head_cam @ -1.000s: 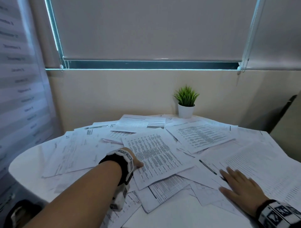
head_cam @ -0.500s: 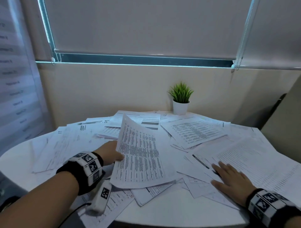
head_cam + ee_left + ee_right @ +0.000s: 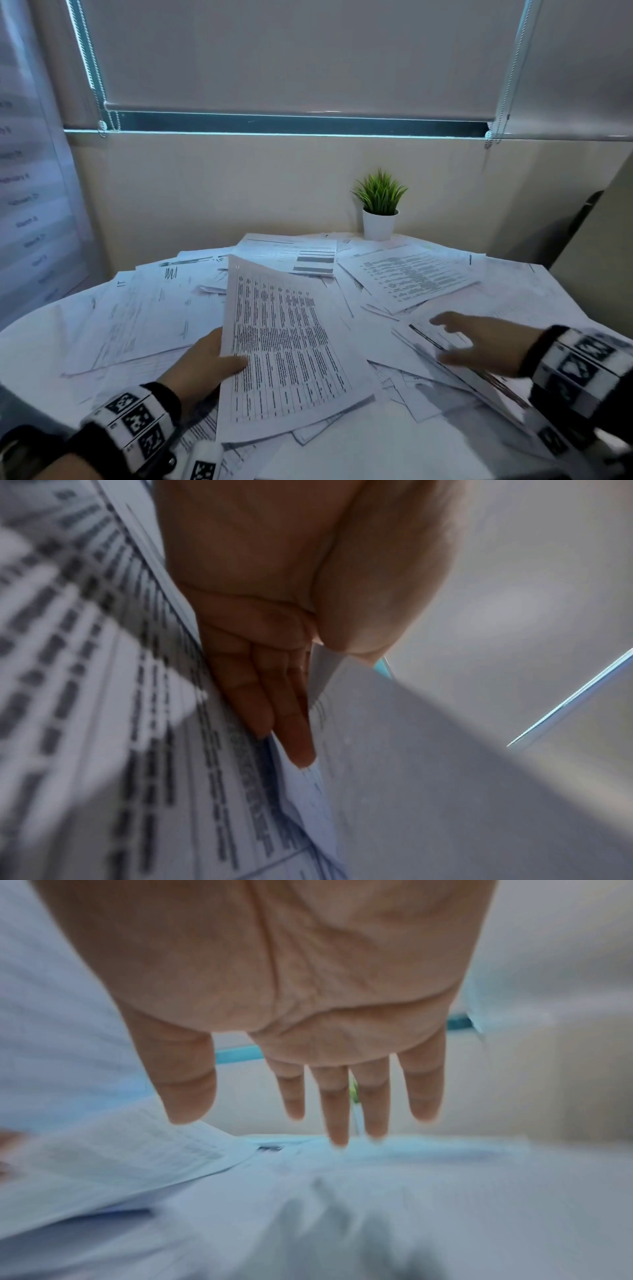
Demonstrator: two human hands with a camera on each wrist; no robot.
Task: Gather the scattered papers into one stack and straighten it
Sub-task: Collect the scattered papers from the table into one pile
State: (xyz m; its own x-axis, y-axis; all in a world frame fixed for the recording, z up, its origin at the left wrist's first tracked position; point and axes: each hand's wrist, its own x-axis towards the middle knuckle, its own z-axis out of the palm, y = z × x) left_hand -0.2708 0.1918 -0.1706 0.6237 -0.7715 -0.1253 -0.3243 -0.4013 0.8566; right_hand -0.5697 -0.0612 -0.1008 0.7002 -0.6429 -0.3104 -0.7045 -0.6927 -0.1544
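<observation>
Since half a second ago your right hand has lifted off the scattered white printed papers, fingers spread and empty. Your left hand pinches the tabled white sheet, raised in front of the small green potted plant. It looks light and floppy, so grip its edges.

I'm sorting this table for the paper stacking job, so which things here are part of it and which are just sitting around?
Part of the job:
printed sheet held by the left hand
scattered papers
right hand, open above them

Just there:
potted plant
window blind
</observation>
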